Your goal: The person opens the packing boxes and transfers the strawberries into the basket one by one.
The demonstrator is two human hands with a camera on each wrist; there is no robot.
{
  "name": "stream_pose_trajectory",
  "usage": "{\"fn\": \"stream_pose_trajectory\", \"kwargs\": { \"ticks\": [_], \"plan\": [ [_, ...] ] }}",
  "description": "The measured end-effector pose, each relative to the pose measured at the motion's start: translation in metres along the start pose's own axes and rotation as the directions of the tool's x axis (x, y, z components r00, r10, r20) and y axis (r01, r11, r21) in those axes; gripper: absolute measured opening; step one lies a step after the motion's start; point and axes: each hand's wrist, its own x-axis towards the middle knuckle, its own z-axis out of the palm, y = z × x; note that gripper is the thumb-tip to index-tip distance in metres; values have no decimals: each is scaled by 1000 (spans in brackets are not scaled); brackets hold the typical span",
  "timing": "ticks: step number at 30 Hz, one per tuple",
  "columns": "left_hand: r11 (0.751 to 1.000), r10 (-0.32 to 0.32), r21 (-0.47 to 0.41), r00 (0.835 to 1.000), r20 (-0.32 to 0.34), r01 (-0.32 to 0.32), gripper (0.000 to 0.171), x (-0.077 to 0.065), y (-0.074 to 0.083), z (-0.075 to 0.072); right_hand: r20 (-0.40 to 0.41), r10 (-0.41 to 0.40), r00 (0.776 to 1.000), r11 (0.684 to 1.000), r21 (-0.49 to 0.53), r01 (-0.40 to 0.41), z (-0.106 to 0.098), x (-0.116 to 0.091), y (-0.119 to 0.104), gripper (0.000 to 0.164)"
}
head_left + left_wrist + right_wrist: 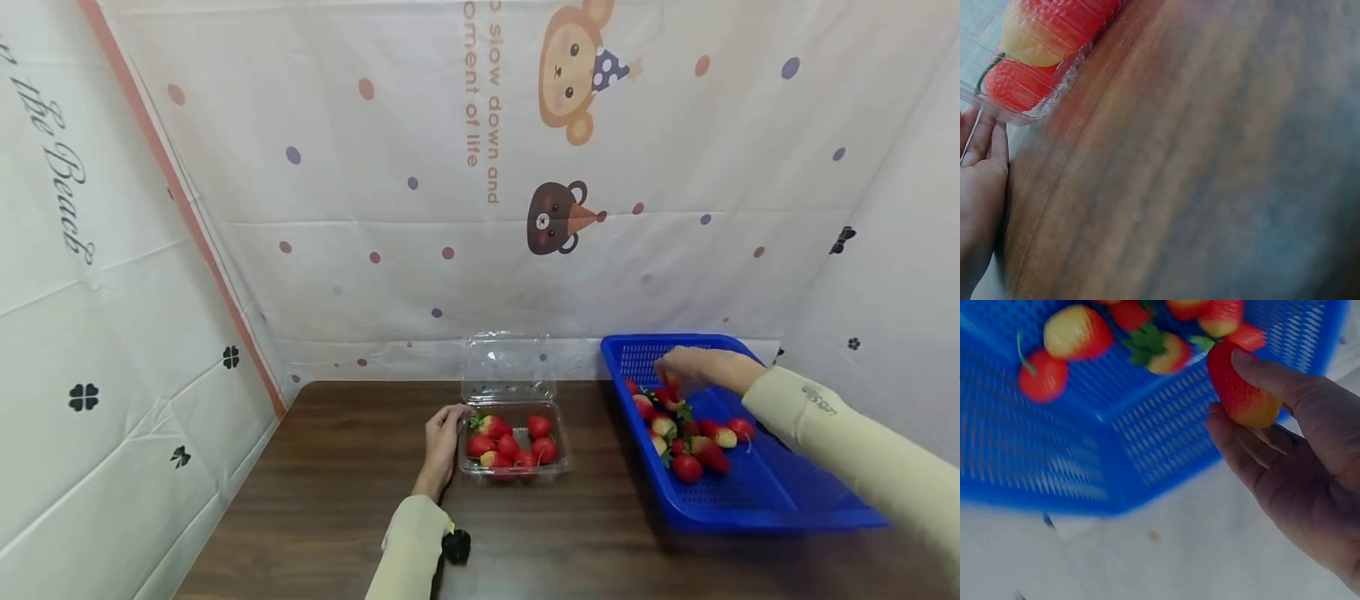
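Note:
My right hand is over the far part of a blue plastic basket and pinches a strawberry between thumb and fingers. The right wrist view shows that strawberry red with a yellowish tip and a green leafy top. Below it in the basket lie several more strawberries. A clear plastic clamshell box stands at the middle of the table, its lid raised behind it. Red fruits fill much of the box. At the box's left side, my left hand touches the wall with fairly straight fingers.
Brown wood-grain tabletop lies around the box and the basket. A printed cloth hangs behind, with more cloth at the left and right sides. A small round red fruit with a stem lies in the basket.

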Motion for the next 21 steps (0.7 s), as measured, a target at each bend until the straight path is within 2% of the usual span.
{"fn": "stream_pose_trajectory", "kwargs": {
  "ticks": [2,4,6,9,11,14,16,18,21],
  "plan": [
    [1000,12,5,1000,1,-12,27,0,-1,1,13,28,1000,998,50,-29,12,-1,7,25],
    [1000,31,1,999,11,-31,26,0,-2,2,54,92,994,985,143,-99,22,-4,12,27],
    [998,67,-8,997,34,-67,26,0,-6,2,114,156,981,966,189,-175,30,-8,15,33],
    [990,137,-38,988,66,-135,24,-2,-8,2,214,230,949,918,275,-285,37,-16,19,42],
    [988,154,-39,986,68,-151,24,-3,-7,1,235,238,942,911,283,-300,40,-19,20,51],
    [994,103,-23,994,37,-102,24,-3,-3,1,215,227,950,926,253,-279,43,-21,22,56],
    [999,41,-3,999,15,-41,25,-1,-1,1,210,249,946,932,214,-293,45,-23,23,58],
    [1000,-1,8,1000,5,1,26,1,0,1,240,283,928,923,193,-332,46,-24,23,59],
    [1000,-27,4,1000,1,27,25,2,2,1,310,348,885,880,215,-422,45,-25,23,63]
  ]
}}
